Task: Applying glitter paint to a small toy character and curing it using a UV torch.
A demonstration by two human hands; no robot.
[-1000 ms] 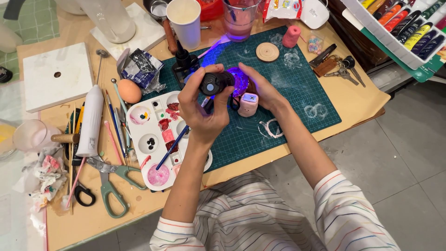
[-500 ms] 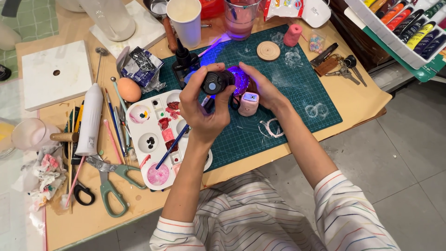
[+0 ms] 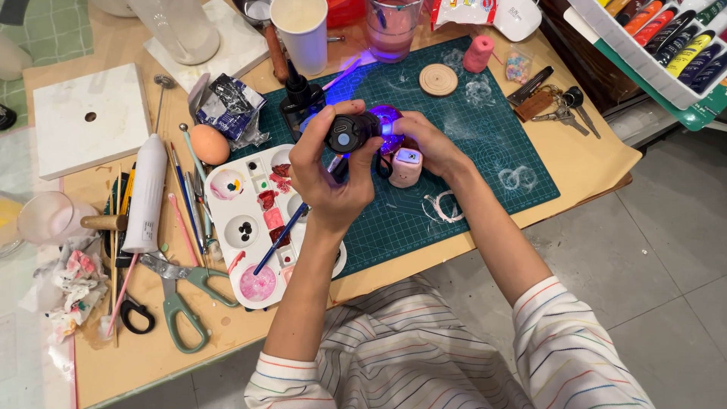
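My left hand [image 3: 327,173] grips a small black torch [image 3: 353,132] that throws purple light to the right. My right hand [image 3: 429,144] holds a small round object [image 3: 388,119] right at the torch's lit end; the glow tints it purple and its true colour is hard to tell. Both hands hover over a dark green cutting mat [image 3: 485,144]. A small pink-white block [image 3: 406,167] stands on the mat just under my right hand.
A white paint palette [image 3: 246,227] with a blue brush [image 3: 282,238] lies left of the mat. Further left are scissors [image 3: 178,299], a white tube [image 3: 144,193], an egg [image 3: 210,144] and several brushes. Cups stand at the back; keys [image 3: 556,106] and paint tubes [image 3: 666,38] lie right.
Both hands stay in almost the same place. The torch remains lit on the small object, with only slight shifts of the fingers.
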